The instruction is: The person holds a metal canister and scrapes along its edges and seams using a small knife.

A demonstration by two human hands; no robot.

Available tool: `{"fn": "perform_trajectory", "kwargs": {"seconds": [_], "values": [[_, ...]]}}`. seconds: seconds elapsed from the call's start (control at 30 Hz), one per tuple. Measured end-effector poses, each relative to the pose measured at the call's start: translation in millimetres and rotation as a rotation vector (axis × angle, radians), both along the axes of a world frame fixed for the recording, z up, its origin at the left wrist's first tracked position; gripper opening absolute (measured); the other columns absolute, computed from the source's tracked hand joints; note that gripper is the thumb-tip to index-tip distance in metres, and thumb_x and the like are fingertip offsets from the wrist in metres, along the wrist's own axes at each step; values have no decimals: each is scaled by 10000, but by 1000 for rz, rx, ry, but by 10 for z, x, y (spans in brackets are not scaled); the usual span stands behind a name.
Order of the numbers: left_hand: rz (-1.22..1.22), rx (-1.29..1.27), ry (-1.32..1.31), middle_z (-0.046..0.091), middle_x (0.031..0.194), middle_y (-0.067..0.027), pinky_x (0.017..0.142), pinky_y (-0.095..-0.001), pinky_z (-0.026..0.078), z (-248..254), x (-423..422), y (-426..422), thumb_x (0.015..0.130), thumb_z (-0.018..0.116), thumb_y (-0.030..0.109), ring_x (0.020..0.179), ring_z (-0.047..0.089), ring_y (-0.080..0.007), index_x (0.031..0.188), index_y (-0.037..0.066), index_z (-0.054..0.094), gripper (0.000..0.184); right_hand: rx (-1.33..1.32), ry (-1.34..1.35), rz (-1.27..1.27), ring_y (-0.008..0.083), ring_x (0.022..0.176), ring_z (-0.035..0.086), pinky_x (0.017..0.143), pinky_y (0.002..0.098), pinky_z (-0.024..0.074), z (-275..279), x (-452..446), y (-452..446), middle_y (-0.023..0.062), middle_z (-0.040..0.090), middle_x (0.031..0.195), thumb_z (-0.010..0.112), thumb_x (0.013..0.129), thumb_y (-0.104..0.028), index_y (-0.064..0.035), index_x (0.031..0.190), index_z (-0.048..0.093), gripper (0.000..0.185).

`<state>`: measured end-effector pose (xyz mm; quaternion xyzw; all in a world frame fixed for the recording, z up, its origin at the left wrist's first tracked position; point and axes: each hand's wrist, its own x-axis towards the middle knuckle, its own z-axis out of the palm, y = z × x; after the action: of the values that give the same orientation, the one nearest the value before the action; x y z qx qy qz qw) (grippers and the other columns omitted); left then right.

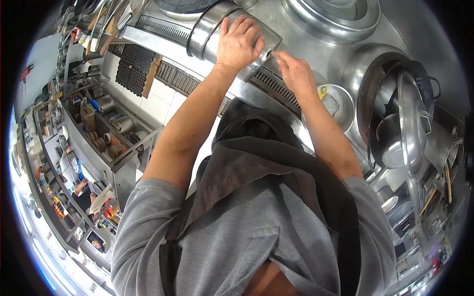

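A shiny steel pot (210,42) lies tipped on its side over the metal counter, at the top centre of the head view. My left hand (238,44) lies on the pot's curved wall with its fingers stretched and slightly apart. Close by, at the pot's right-hand end, my right hand (296,73) is closed, thumb and forefinger pinched near a small dark spot on the edge. What sits in that pinch is too small to make out. Beneath both hands runs a slotted drain grate (276,89).
To the right stand a round steel container (335,111) with something yellow inside and several stacked pans with an upright lid (410,118). A large round steel vessel (340,19) is at the back. Left are black mats (132,66) and a crowded shelf unit (98,133).
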<state>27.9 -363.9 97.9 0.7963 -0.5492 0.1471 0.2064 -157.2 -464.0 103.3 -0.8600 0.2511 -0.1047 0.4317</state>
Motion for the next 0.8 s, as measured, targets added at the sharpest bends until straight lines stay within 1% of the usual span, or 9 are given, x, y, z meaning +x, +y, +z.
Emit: {"fn": "perform_trajectory", "kwargs": {"seconds": [0.1, 0.17, 0.27, 0.37, 0.47, 0.57, 0.7, 0.8], "values": [[0, 2, 1, 705, 1202, -36, 1138, -554, 343, -5, -8, -2, 861, 717, 317, 1266, 595, -250, 1046, 129, 760, 267, 4, 12, -4, 425, 857, 686, 748, 519, 536, 3, -12, 3, 208, 720, 902, 578, 998, -162, -152, 1183, 674, 208], [0, 5, -1, 706, 1198, -36, 1136, -554, 346, -8, -10, -5, 860, 717, 318, 1263, 596, -249, 1045, 129, 761, 268, -39, -54, 16, 420, 849, 690, 750, 515, 540, -17, -14, 5, 201, 725, 919, 577, 992, -140, -136, 1169, 673, 201], [2, -2, -14, 704, 1193, -35, 1133, -556, 347, -18, -11, -10, 858, 718, 320, 1259, 597, -249, 1045, 131, 762, 269, -91, -29, 35, 412, 843, 695, 746, 508, 547, 3, -15, 22, 193, 730, 937, 576, 985, -119, -122, 1160, 672, 200], [4, -5, -26, 700, 1195, -31, 1133, -558, 346, -15, -11, -1, 856, 718, 319, 1257, 598, -250, 1045, 134, 762, 269, -139, -86, 40, 408, 850, 699, 744, 507, 552, 6, -18, 47, 188, 732, 944, 575, 974, -99, -120, 1154, 674, 206], [2, 2, -21, 698, 1195, -26, 1133, -560, 345, -9, -13, 11, 853, 718, 315, 1255, 598, -251, 1045, 135, 760, 266, -168, -86, 56, 408, 858, 699, 744, 509, 555, -54, -27, 67, 188, 732, 944, 578, 961, -81, -127, 1159, 678, 227], [-10, -5, -21, 697, 1197, -26, 1132, -559, 345, 7, -6, 22, 852, 716, 314, 1253, 599, -252, 1039, 134, 760, 263, -107, -52, 102, 407, 867, 699, 753, 513, 557, -9, -85, 97, 189, 731, 947, 580, 951, -68, -134, 1167, 681, 247], [-7, -11, -15, 704, 1185, -31, 1130, -560, 346, 0, -12, -23, 855, 713, 318, 1249, 601, -252, 1023, 132, 760, 255, -91, -70, 73, 406, 864, 698, 758, 510, 557, 10, -88, 71, 190, 731, 949, 584, 955, -74, -139, 1178, 683, 252], [-4, -4, -22, 710, 1179, -33, 1127, -563, 347, -16, -4, -50, 857, 710, 325, 1244, 606, -252, 1017, 131, 760, 256, -121, -41, 6, 403, 861, 699, 764, 507, 557, 49, -44, 6, 187, 732, 948, 586, 960, -81, -141, 1181, 686, 250]]}}
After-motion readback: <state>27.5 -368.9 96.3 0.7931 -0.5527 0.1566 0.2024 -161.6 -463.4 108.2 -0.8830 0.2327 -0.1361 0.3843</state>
